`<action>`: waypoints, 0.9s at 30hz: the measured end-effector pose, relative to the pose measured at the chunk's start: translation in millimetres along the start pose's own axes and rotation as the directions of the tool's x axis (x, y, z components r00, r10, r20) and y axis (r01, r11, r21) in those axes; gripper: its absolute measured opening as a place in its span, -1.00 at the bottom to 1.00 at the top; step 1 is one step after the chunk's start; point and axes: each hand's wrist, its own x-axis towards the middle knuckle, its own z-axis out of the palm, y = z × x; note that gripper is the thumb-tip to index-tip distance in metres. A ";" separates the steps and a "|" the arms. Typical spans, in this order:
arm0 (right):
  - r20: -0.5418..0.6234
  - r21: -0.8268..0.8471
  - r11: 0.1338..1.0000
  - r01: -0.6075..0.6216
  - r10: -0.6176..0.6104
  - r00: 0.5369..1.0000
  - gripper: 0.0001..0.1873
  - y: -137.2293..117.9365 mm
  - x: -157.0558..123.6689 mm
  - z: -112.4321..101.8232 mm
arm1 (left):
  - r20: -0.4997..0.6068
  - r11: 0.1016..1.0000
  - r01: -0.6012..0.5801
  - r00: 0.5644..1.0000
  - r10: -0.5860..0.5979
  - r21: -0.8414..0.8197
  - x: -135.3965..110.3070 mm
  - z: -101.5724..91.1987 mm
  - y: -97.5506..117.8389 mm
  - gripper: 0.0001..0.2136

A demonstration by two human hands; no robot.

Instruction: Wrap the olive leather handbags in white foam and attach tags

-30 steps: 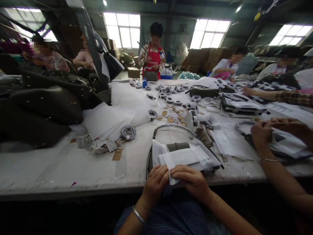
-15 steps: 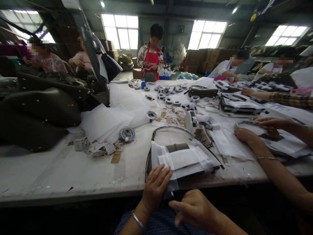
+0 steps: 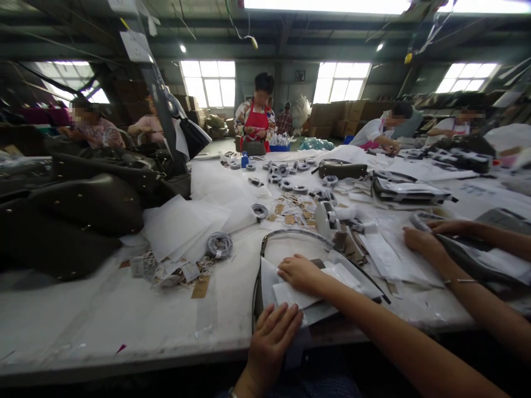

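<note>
In front of me at the table's near edge lies a dark olive handbag [image 3: 258,301], its arched strap [image 3: 296,234] wrapped in clear film. White wrapping paper [image 3: 286,296] covers most of its front. My left hand [image 3: 276,337] lies flat, fingers stretched, on the near left corner of the wrapped bag. Just beyond it, my right hand [image 3: 302,274] reaches across the bag and rests palm down on the paper, its fingers extended. The underside of that hand is hidden.
To the left are dark bags [image 3: 87,221], white sheets [image 3: 178,226], a coiled wrapped strap [image 3: 219,245] and hang tags [image 3: 200,287]. Beyond the bag stands a tape dispenser [image 3: 326,218]. At right, a co-worker's hands [image 3: 423,243] handle another bag. Other people work further back.
My right hand has moved from above my lap, fingers curled, up onto the wrapped bag. My left hand stays on the bag's near corner. The view has tilted up.
</note>
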 end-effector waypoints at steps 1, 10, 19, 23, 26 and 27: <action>-0.007 -0.007 1.000 -0.007 0.007 1.000 -0.70 -1.2 4.0 1.7 | 0.005 1.000 -0.001 1.000 0.001 0.003 0.0 -0.2 -0.1 -0.66; -0.409 0.214 0.977 0.016 0.075 0.909 -0.62 -20.8 -65.4 2.5 | 0.092 1.000 0.000 0.996 0.003 -0.025 -1.3 -0.9 -3.3 -0.64; -0.545 -0.133 0.978 0.160 -0.207 0.812 -0.52 -50.8 -189.9 121.3 | 0.161 0.998 -0.023 0.986 0.031 -0.054 4.3 -5.3 -6.3 -0.63; -0.671 -0.218 0.973 0.080 -0.209 0.711 -0.60 -48.2 -163.0 141.8 | 0.181 0.998 -0.017 0.983 0.026 -0.054 4.4 -6.1 -7.2 -0.62; -0.737 -0.174 0.975 0.139 -0.222 0.639 -0.69 -51.4 -149.5 132.4 | 0.205 0.998 -0.011 0.978 0.023 -0.060 4.4 -7.3 -7.3 -0.61; -0.746 -0.156 0.973 0.173 -0.230 0.625 -0.73 -53.6 -147.8 127.6 | 0.212 0.998 -0.011 0.977 0.024 -0.060 4.7 -7.7 -7.2 -0.60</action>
